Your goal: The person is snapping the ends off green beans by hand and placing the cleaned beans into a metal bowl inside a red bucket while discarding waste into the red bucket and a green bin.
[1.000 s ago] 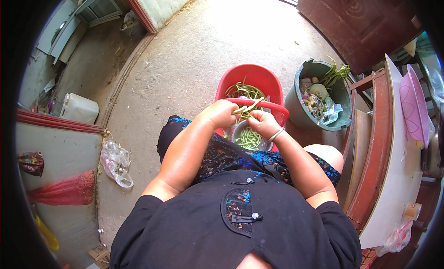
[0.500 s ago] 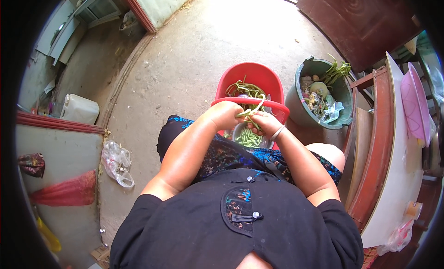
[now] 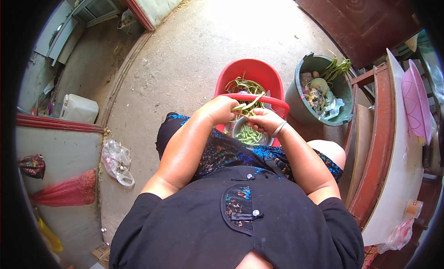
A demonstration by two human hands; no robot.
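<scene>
Your L hand (image 3: 222, 110) grips long, thin green beans (image 3: 249, 105), axis slanting twd the red plastic basket's (image 3: 249, 68) far-R corner; R hand (image 3: 264, 120), just beside, pinches same bunch.

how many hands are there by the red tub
2. The left hand is at the left of the tub, holding green beans; the right hand is to its right, pinching them too. Some fingers are hidden, but both hands show.

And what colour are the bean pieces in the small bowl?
The bean pieces are light green; the head view, the only one here, shows them.
</scene>
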